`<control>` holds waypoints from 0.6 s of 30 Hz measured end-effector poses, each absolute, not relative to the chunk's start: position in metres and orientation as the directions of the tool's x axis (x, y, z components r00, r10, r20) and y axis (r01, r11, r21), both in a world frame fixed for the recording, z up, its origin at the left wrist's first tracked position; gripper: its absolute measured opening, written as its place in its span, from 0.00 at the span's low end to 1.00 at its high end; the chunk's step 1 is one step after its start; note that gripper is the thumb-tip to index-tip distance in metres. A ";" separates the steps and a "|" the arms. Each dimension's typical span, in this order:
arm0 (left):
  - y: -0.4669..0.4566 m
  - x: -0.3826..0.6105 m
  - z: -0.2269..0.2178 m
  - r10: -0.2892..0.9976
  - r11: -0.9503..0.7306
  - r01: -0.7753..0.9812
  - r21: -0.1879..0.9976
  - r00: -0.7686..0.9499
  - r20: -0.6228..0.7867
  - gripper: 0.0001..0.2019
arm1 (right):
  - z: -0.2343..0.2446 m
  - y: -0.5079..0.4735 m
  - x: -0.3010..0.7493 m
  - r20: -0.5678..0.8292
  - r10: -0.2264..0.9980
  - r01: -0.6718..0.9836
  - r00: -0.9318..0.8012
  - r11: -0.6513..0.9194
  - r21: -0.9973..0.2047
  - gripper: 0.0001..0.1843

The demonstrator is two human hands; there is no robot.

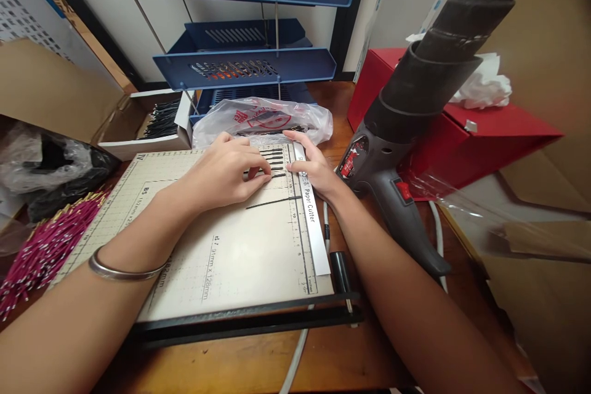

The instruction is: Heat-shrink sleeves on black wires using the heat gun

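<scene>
A cream paper cutter (249, 252) printed with grid lines lies under both hands. My left hand (226, 169) bends over its board, thumb and forefinger pinched at the end of a short thin black piece (278, 175). Several similar black pieces (272, 158) lie side by side just beyond those fingertips. Nearer to me, a longer thin black strand (272, 202) lies across the board. My right hand (316, 166) rests at the cutter's right edge over the white label strip (314, 228), thumb and forefinger apart. Whether the black pieces are wire or tubing, I cannot tell.
Behind the cutter are a clear plastic bag (268, 120) and a blue tiered rack (244, 68). Magenta wires (60, 240) and an open box of black wires (143, 141) sit left. A grey blower-like tool (392, 178) and red box (498, 135) stand right.
</scene>
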State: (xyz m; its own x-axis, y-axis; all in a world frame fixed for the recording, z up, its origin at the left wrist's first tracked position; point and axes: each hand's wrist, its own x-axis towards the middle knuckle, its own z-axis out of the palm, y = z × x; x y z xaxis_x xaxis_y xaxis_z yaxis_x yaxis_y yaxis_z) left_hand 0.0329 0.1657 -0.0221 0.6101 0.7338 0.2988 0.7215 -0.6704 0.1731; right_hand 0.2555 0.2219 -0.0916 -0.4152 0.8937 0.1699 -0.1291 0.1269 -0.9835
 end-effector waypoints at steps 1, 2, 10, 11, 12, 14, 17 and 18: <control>0.166 0.033 -0.022 0.735 -0.668 0.725 0.168 0.609 0.299 0.10 | -0.091 0.221 0.255 0.170 0.892 -0.130 -0.420 0.126 -0.983 0.41; 0.166 0.033 -0.022 0.735 -0.667 0.727 0.163 0.608 0.300 0.11 | -0.090 0.221 0.255 0.167 0.890 -0.131 -0.423 0.123 -0.984 0.42; 0.165 0.034 -0.019 0.724 -0.672 0.733 0.103 0.623 0.297 0.12 | -0.087 0.219 0.256 0.157 0.882 -0.122 -0.444 0.115 -0.986 0.45; 0.165 0.033 -0.019 0.722 -0.674 0.732 0.099 0.624 0.298 0.12 | -0.088 0.219 0.257 0.166 0.879 -0.122 -0.447 0.124 -0.985 0.45; 0.165 0.033 -0.019 0.721 -0.674 0.732 0.096 0.625 0.299 0.12 | -0.088 0.220 0.257 0.174 0.877 -0.122 -0.449 0.133 -0.984 0.45; 0.166 0.033 -0.019 0.721 -0.674 0.732 0.094 0.626 0.297 0.11 | -0.089 0.220 0.258 0.183 0.873 -0.115 -0.452 0.146 -0.983 0.45; 0.166 0.033 -0.018 0.725 -0.672 0.733 0.103 0.624 0.293 0.11 | -0.089 0.221 0.260 0.188 0.869 -0.098 -0.458 0.160 -0.982 0.46; 0.166 0.033 -0.018 0.726 -0.672 0.733 0.107 0.622 0.292 0.11 | -0.089 0.220 0.260 0.189 0.868 -0.093 -0.459 0.165 -0.982 0.46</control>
